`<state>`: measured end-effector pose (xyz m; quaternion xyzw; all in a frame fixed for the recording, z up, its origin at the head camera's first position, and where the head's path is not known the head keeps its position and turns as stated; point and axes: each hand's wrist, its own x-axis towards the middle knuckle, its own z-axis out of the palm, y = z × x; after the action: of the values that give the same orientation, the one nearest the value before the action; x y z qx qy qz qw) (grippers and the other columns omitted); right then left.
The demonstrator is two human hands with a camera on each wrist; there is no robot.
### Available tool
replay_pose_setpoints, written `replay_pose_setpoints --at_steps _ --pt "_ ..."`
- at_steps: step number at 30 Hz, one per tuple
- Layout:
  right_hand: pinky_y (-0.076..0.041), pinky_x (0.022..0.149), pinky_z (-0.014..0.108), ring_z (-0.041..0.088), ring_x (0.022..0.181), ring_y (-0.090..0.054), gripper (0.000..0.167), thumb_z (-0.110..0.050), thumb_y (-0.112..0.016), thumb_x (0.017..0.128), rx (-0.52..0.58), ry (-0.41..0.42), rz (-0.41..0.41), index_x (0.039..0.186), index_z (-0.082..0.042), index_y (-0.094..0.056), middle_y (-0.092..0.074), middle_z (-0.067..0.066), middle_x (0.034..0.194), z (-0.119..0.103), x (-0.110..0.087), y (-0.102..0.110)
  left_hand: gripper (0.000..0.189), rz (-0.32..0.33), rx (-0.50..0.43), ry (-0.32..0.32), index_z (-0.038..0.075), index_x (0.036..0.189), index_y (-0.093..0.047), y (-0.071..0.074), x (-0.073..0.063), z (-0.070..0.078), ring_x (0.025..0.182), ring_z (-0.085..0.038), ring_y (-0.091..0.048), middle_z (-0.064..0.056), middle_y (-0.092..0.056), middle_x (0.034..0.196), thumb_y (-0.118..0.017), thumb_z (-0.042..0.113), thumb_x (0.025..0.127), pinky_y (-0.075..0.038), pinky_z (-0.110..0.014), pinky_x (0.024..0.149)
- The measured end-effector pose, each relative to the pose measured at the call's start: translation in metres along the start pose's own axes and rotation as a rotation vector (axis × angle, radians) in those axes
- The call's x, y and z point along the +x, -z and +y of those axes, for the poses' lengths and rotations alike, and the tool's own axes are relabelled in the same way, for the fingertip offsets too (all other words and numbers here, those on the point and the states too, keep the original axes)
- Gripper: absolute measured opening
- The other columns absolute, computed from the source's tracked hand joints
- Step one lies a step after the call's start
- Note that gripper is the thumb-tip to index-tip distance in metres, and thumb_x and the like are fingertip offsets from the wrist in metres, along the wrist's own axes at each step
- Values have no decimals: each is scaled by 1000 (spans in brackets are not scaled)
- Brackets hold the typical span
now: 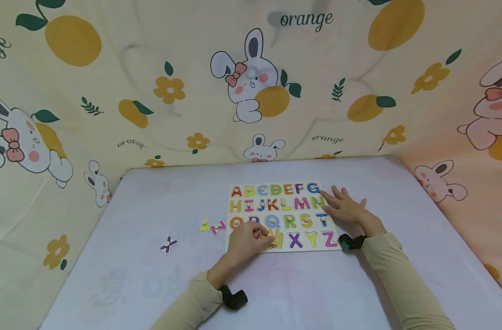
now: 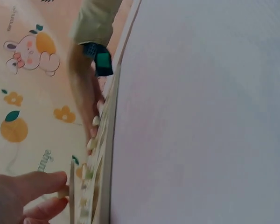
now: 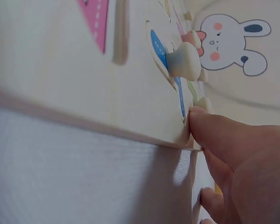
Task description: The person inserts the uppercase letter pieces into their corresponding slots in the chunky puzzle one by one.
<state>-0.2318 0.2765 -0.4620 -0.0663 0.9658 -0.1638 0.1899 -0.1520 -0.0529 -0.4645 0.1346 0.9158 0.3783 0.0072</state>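
A wooden alphabet puzzle board [image 1: 281, 250] lies flat on the table, with coloured letters that have small knobs. At its lower row, my left hand [image 1: 248, 238] pinches the knob of a yellow letter W piece [image 1: 277, 240]. In the left wrist view the piece [image 2: 72, 191] appears edge-on, upright in that view and slightly apart from the board; its letter face is hidden there. My right hand [image 1: 346, 208] rests at the board's right edge, fingers spread, near the G and N. The right wrist view has its thumb [image 3: 214, 128] touching the board beside the blue T [image 3: 159, 49].
Left of the board lie loose letter pieces: a purple X [image 1: 168, 245], a yellow Y [image 1: 204, 224] and a pink Z [image 1: 217, 228], the Z close to the board's edge. A patterned cloth [image 1: 172, 137] with rabbits and oranges rises behind the white table [image 1: 151, 293].
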Motion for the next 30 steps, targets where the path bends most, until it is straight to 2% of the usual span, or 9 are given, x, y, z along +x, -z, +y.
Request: replay_pose_setpoints --at_steps 6,14,19,26,30 --pt "11 96 84 54 145 6 73 -62 -39 95 -3 7 5 154 -25 -18 0 24 161 1 0 -2 20 -12 102 -3 18 79 -75 -12 1 9 58 -3 -36 11 -44 60 -79 38 76 -22 -17 52" --pt "11 97 83 53 145 7 72 -61 -38 95 -12 2 9 154 -25 -17 0 23 161 2 1 -3 19 3 195 -1 19 78 -75 -14 2 16 60 -3 -40 7 -58 66 -79 38 76 -26 -17 52" --pt "11 97 83 53 145 5 72 -61 -38 95 -15 8 14 154 -25 -18 -1 23 161 0 0 -3 19 15 215 10 20 75 -73 -13 1 16 59 -3 -41 8 -60 65 -79 37 75 -28 -18 51" --pt "11 97 83 53 145 6 72 -61 -38 95 -15 0 12 154 -25 -17 0 23 161 1 -1 -3 18 -13 219 35 19 72 -72 -12 -1 16 60 -4 -48 7 -67 69 -80 36 74 -32 -19 53" --pt "12 97 83 53 145 8 73 -62 -36 95 -12 -1 6 155 -25 -15 2 23 161 2 1 -3 18 -29 197 34 18 75 -73 -11 -1 15 59 -4 -45 7 -67 70 -79 35 75 -32 -19 53"
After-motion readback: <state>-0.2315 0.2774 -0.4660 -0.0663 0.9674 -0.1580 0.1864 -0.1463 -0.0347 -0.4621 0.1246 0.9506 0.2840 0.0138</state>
